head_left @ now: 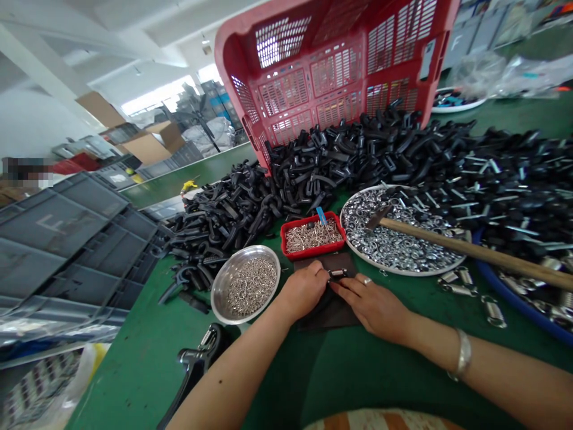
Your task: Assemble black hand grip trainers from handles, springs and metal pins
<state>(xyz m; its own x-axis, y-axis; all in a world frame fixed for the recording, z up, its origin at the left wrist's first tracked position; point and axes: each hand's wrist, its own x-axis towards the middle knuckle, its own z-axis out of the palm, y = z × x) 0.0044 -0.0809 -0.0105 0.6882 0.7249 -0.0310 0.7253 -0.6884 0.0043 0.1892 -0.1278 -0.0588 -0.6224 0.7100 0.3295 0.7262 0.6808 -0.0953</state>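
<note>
Both of my hands meet over a dark mat (320, 319) on the workbench. My left hand (307, 289) is closed round a small black part with a coil spring (339, 273); most of the part is hidden by the fingers. From the other side, my right hand (373, 304) has its fingertips pressed together at the lower edge of that part. Just behind the hands stands a red tray of small metal pins (313, 237). A metal bowl of small rings (245, 283) is left of my left hand. Beside my left forearm lies a black handle with a spring (199, 358).
A tilted red crate (290, 89) rises behind heaped black handles (242, 209). At right, a hammer (447, 242) lies across a white plate of metal pieces (394, 251). Loose springs (492, 312) lie near a blue basin (505, 301). Grey crates (58, 239) stand left.
</note>
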